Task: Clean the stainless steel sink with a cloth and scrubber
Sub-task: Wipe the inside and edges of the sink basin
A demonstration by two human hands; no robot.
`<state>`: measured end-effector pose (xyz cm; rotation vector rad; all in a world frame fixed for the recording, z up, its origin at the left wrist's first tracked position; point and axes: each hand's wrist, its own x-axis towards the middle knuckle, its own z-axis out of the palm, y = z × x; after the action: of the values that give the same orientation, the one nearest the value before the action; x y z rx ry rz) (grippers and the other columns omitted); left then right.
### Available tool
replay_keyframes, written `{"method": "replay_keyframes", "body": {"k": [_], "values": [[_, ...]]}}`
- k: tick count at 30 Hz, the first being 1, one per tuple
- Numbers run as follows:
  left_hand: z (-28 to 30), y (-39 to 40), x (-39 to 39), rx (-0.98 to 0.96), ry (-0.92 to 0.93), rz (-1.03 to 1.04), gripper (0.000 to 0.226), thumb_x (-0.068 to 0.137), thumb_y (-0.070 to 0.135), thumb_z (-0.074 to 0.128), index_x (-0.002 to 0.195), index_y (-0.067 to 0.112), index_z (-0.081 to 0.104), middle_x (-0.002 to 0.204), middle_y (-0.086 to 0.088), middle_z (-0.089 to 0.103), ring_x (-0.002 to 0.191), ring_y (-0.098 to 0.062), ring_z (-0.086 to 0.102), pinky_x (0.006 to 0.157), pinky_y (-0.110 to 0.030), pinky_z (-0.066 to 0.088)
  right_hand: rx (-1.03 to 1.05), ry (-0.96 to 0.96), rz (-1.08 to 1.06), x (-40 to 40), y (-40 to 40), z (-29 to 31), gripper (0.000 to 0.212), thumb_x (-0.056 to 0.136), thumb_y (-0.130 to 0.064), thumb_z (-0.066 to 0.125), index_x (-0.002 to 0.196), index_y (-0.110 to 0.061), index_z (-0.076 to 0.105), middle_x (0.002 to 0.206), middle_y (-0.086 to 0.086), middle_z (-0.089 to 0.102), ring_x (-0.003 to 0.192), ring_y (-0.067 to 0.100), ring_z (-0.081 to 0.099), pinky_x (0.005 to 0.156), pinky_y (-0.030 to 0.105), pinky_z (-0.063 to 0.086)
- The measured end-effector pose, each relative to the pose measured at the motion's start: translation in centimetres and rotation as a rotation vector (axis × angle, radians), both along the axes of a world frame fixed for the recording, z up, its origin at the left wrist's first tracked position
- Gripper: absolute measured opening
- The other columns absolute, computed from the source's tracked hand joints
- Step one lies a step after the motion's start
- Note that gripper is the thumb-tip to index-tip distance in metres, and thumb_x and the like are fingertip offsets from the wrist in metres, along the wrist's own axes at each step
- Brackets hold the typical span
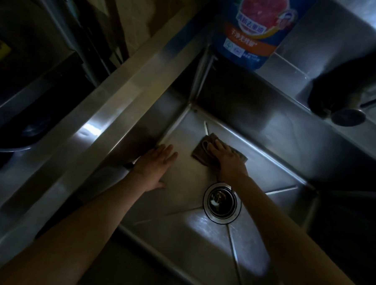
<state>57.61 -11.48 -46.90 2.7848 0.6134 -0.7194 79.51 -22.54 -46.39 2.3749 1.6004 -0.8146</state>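
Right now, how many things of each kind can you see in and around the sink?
Hands: 2 (left hand, right hand)
Cloth: 1
Drain: 1
Bottle: 1
Tap: 1
Sink: 1
Total: 7

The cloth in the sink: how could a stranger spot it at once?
Start at the steel sink and find the round drain in its floor. Just beyond the drain, toward the far corner, the right hand presses flat on a folded brown cloth. It is the only soft, dull thing on the shiny metal; the left hand beside it holds nothing.
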Motion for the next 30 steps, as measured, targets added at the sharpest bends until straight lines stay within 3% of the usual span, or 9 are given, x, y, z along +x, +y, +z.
{"method": "replay_keyframes", "body": {"k": [3,5,8,15,24,30], "values": [[0.5,0.0,0.1,0.023,-0.019,-0.013,0.100,0.080,0.049,0.064,0.150,0.017,0.000,0.158,-0.009,-0.001,0.145,-0.028,0.007,0.116,-0.040,0.015,0.006,-0.060,0.033,0.7,-1.0,-0.1,0.065,0.092,-0.026,0.051,0.146,-0.040,0.017,0.158,-0.002,0.010,0.143,0.026,0.019,0.112,0.050,0.025],[0.6,0.0,0.3,0.032,-0.032,-0.004,0.101,0.079,0.052,0.064,0.150,0.017,0.000,0.157,-0.009,0.003,0.144,-0.028,0.009,0.115,-0.040,0.017,0.027,-0.088,0.043,0.8,-1.2,0.4,0.067,0.091,-0.021,0.052,0.147,-0.037,0.019,0.157,-0.001,0.015,0.140,0.027,0.024,0.110,0.046,0.030],[0.9,0.0,1.0,0.013,-0.022,0.018,0.101,0.080,0.055,0.060,0.150,0.019,-0.004,0.158,-0.008,0.002,0.145,-0.028,0.006,0.115,-0.039,0.017,0.095,-0.074,-0.114,1.1,-2.2,1.2,0.072,0.088,-0.015,0.053,0.148,-0.031,0.016,0.156,0.002,0.016,0.139,0.029,0.026,0.106,0.046,0.037],[3.1,-0.5,2.5,0.009,0.012,0.045,0.095,0.082,0.056,0.057,0.150,0.021,-0.001,0.158,-0.007,0.004,0.145,-0.028,0.006,0.114,-0.040,0.015,0.029,-0.016,-0.318,1.6,-7.1,4.2,0.087,0.084,-0.044,0.060,0.149,-0.028,0.005,0.156,0.007,0.017,0.139,0.029,0.025,0.109,0.046,0.032],[7.4,-1.8,3.3,0.001,-0.020,0.050,0.093,0.082,0.053,0.059,0.150,0.021,0.004,0.158,-0.007,0.007,0.145,-0.029,0.008,0.114,-0.046,0.017,0.036,0.021,-0.384,-0.5,-9.7,9.5,0.089,0.085,-0.044,0.060,0.149,-0.031,-0.001,0.157,0.006,0.016,0.140,0.028,0.024,0.110,0.048,0.029],[11.5,-3.7,3.5,-0.026,-0.015,0.038,0.088,0.085,0.050,0.058,0.150,0.018,0.007,0.158,-0.008,0.006,0.145,-0.029,0.007,0.115,-0.042,0.013,0.031,-0.022,-0.434,-2.5,-12.4,13.7,0.086,0.085,-0.054,0.054,0.150,-0.031,0.003,0.158,0.002,0.011,0.144,0.027,0.014,0.114,0.050,0.016]]}}
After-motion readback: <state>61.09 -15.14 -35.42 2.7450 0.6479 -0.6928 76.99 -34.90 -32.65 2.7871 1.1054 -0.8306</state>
